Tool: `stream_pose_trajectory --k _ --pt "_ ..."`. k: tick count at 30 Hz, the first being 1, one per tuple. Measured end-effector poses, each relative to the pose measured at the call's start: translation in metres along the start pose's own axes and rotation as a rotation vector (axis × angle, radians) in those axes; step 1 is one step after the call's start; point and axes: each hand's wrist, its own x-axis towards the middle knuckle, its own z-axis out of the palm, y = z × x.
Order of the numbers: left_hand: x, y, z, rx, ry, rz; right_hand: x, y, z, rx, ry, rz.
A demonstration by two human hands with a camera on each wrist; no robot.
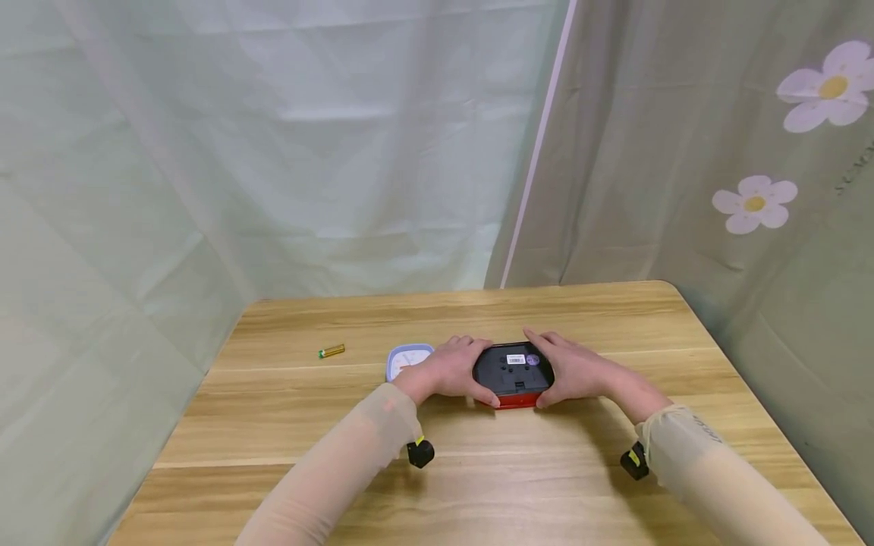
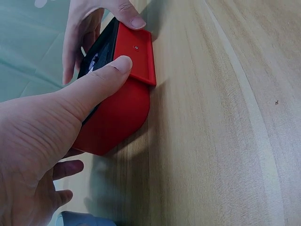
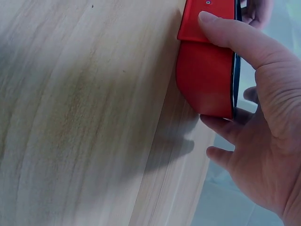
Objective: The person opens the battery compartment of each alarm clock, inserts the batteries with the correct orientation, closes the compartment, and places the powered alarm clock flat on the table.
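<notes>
A red case with a black back (image 1: 514,371) is face down, its dark panel turned up with a white barcode label and a round purple sticker. My left hand (image 1: 453,369) holds its left side, thumb on the red near wall (image 2: 117,113). From the right, my right hand (image 1: 573,369) grips it too, its thumb pressed to the red wall (image 3: 207,75) in the right wrist view. Just left of my left hand lies a light blue clock (image 1: 396,360) with a white face, partly hidden by that hand.
A gold battery (image 1: 331,351) with a green end lies farther left on the wooden table (image 1: 287,432). Pale curtains (image 1: 382,152) hang behind the table's back edge, and the flowered curtain (image 1: 683,136) is at the right.
</notes>
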Motion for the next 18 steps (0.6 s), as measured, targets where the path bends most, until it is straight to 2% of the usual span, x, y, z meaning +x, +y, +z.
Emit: stream_pose_trajectory --k 5,12,18 --pt "-0.001 0.001 0.000 0.002 -0.002 0.004 0.001 -0.002 0.000 -0.008 -0.018 0.020" --pt "-0.003 0.002 -0.002 0.008 -0.001 0.021 0.003 -0.008 -0.002 -0.035 -0.016 -0.015" --pt "-0.003 0.001 -0.001 0.031 0.028 0.043 0.004 -0.010 0.000 -0.028 0.011 -0.021"
